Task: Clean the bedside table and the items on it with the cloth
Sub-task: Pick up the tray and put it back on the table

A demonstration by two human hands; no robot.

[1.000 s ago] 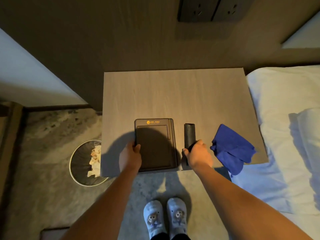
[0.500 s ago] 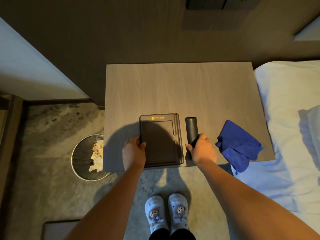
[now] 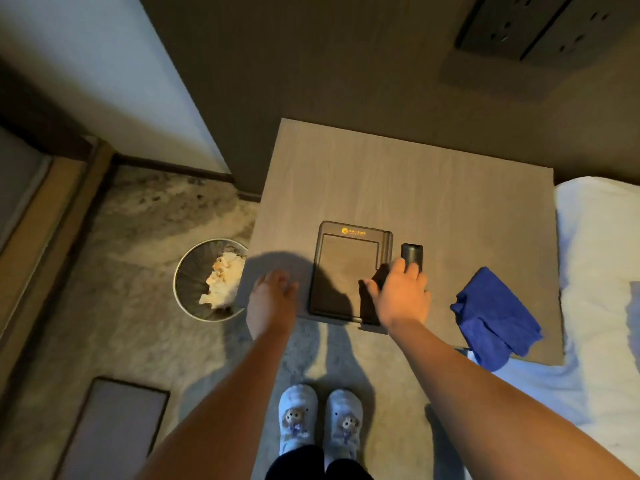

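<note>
Bedside table [image 3: 398, 174] beside bed: left hand [image 3: 272, 301] now off the black pad [image 3: 346, 271], fingers loose and empty; right hand [image 3: 398, 296] still gripping black cylinder [image 3: 412, 256]; blue cloth [image 3: 495, 320] untouched at right corner, wiping not begun.

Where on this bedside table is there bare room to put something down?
The back half of the bedside table, between the wall and the black tray, is bare. A small strip lies between the dark cylinder and blue cloth. The front edge is crowded: left hand, tray, right hand, cloth.
</note>
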